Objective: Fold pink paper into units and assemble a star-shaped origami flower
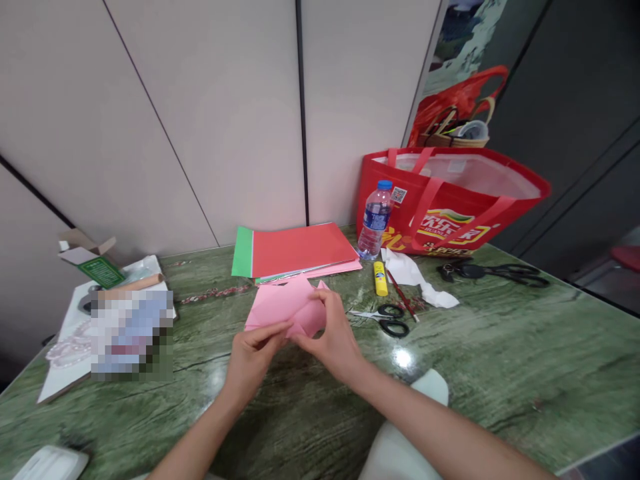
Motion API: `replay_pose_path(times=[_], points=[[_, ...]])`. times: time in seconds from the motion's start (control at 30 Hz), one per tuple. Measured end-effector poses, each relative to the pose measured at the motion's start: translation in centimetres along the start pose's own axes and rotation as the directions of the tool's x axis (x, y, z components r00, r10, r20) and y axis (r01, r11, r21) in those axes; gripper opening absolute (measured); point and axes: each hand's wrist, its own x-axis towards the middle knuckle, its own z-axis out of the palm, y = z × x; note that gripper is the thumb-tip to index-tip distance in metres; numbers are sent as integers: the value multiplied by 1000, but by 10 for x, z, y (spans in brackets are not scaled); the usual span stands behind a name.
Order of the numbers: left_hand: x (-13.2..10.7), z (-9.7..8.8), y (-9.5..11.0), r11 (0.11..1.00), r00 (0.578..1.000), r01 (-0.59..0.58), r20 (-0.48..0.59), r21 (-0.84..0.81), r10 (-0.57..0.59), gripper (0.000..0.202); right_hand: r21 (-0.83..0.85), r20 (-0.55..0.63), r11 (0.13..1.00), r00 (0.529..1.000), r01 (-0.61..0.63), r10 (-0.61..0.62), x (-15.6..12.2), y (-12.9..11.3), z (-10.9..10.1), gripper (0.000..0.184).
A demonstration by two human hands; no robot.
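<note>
A sheet of pink paper, partly folded, is held between my two hands just above the green stone-patterned table. My left hand pinches its lower edge near the middle. On the right side of the paper, my right hand grips it with thumb below and fingers above, and the paper curls up there. Scissors with black handles lie to the right of my right hand. A yellow glue stick and a dark red pencil lie a little beyond them.
Behind the paper lies a stack of coloured sheets with a red sheet on top. A water bottle stands before a red shopping bag. White tissue and black scissors lie rightward. A white board with objects is leftward.
</note>
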Motion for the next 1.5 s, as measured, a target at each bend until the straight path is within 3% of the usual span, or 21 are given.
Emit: replay_pose_path(times=[0.1,0.17,0.33,0.73,1.07,1.17,1.33,1.5], points=[[-1,1,0,1000,999,-21,-26,-8,21,18,38,-75,996,993,-84,86,-2,5,6,79],[-1,2,2,1000,999,-30,-40,-3,30,18,96,-67,985,986,-146,153,-2,9,10,86],[-1,2,5,999,998,-33,-49,15,34,17,267,10,939,975,-217,223,-3,16,18,83],[-3,4,1,999,998,-36,-46,22,37,18,245,-56,952,978,-184,203,-5,11,19,82],[2,4,-8,977,994,62,-78,-204,-79,19,349,-9,913,974,-209,227,-3,13,19,70],[3,5,-7,960,991,87,-77,-267,-111,19,419,65,875,969,-244,239,-3,12,18,68],[3,5,-2,915,982,129,-77,-383,-171,20,583,195,736,939,-344,284,-3,7,17,65],[3,3,-1,906,975,144,-99,-398,-198,26,601,218,720,938,-345,268,-1,8,16,62]])
